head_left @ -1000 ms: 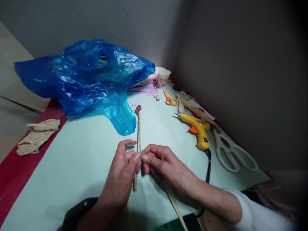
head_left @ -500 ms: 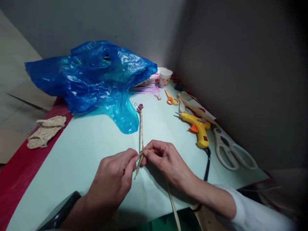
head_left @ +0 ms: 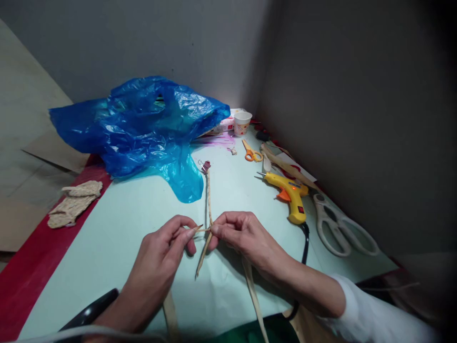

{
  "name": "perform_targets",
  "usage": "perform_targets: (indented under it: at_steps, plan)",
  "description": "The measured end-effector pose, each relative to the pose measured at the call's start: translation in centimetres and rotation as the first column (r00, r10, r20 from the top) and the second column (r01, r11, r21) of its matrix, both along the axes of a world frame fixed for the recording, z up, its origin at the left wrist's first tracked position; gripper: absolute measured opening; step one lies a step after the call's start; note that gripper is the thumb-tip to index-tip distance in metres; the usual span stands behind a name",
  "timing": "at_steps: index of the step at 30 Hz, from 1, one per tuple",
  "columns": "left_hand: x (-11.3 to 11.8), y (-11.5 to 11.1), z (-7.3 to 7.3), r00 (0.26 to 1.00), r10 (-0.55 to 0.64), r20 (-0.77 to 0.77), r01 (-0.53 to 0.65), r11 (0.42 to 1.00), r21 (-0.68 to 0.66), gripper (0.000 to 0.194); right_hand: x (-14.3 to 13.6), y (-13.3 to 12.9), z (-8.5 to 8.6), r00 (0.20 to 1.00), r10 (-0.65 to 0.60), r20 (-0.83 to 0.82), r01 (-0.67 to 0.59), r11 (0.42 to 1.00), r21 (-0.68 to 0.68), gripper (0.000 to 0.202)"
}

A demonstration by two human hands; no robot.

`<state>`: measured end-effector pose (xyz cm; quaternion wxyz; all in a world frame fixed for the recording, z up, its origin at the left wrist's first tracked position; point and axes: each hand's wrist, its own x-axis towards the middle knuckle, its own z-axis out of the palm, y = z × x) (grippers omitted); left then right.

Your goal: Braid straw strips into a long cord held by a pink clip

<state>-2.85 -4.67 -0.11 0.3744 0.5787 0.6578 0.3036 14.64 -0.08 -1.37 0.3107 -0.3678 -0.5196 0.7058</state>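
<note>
Over on the pale green sheet (head_left: 132,267), a slim straw-coloured cord (head_left: 209,195) runs from a maroon binder clip (head_left: 206,166) to the right hand (head_left: 246,240), whose thumb and fingers pinch its near end; the left hand (head_left: 160,252) pinches a thin strand (head_left: 203,230) drawn out sideways.

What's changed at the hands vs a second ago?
The left hand has moved left, away from the right hand, and now pinches a thin strand drawn out sideways between them. Unchanged: the right hand pinches the lower end of the cord; the clip is at its far end; the glue gun lies to the right.
</note>
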Motion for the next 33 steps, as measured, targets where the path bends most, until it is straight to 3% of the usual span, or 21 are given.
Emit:
perform_targets:
  at_steps: [2, 7, 10, 13, 15, 18, 23, 29, 33]
  plan:
    - [-0.7, 0.2, 0.0, 0.999, 0.048, 0.0, -0.048, 0.999, 0.02, 0.021, 0.1, 0.1, 0.1, 1.0, 0.004, 0.008, -0.004, 1.0, -0.015, 0.02]
    - [-1.2, 0.6, 1.6, 0.977, 0.21, -0.025, -0.195, 0.94, 0.28, 0.01, 0.1, 0.2, 0.2, 1.0, 0.0, 0.024, 0.002, 0.998, -0.056, 0.019]
    - [0.1, 0.8, 1.9, 0.987, 0.154, 0.05, -0.159, 0.978, 0.132, 0.013, 0.1, 0.2, 0.2, 1.0, 0.008, 0.02, -0.007, 0.998, -0.059, 0.02]
    - [1.4, 1.0, 1.0, 0.966, 0.18, 0.185, -0.164, 0.982, -0.098, 0.013, 0.0, 0.3, 0.1, 1.0, 0.008, -0.014, -0.009, 0.996, -0.084, 0.018]
    - [1.9, 1.0, 0.3, 0.947, 0.214, 0.24, -0.184, 0.972, -0.144, 0.019, 0.0, 0.3, 0.2, 1.0, -0.004, -0.018, 0.002, 0.994, -0.11, 0.017]
    - [1.9, 1.2, -0.3, 0.947, 0.215, 0.24, -0.186, 0.973, -0.139, 0.022, -0.1, 0.4, 0.3, 1.0, -0.012, -0.01, 0.011, 0.992, -0.123, 0.017]
    - [1.9, 1.5, 0.0, 0.973, 0.171, 0.156, -0.144, 0.975, -0.171, 0.016, -0.2, 0.5, 0.4, 1.0, -0.011, -0.008, 0.01, 0.99, -0.142, 0.017]
    - [1.4, 1.9, -0.3, 0.998, 0.051, -0.044, -0.054, 0.996, -0.069, 0.021, 0.0, 0.4, 0.5, 0.997, 0.003, 0.079, 0.006, 0.993, -0.117, 0.021]
    - [0.5, 2.2, -0.8, 0.996, -0.04, -0.074, 0.042, 0.999, 0.024, 0.016, 0.2, 0.6, 0.6, 0.997, 0.034, 0.072, -0.026, 0.994, -0.104, 0.021]
